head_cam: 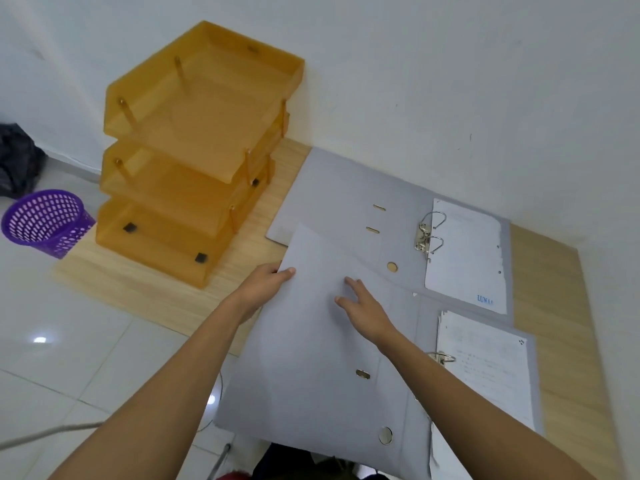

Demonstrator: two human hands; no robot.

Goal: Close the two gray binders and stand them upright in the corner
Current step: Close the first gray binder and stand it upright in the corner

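Note:
Two gray binders lie open on a wooden table. The far binder (339, 199) lies flat by the wall, its metal rings (429, 233) up and white paper (467, 251) on its right half. The near binder (311, 358) overlaps it; its left cover is lifted off the table. My left hand (266, 282) grips that cover's far left corner, thumb on top. Fingers spread, my right hand (363, 306) rests flat on the same cover. Paper (491, 368) lies on the near binder's right half.
An orange three-tier letter tray (194, 150) stands at the table's left, against the wall. A purple mesh basket (45, 220) and a dark bag (17, 161) sit on the white tiled floor to the left. The table (554, 271) meets white walls behind and at right.

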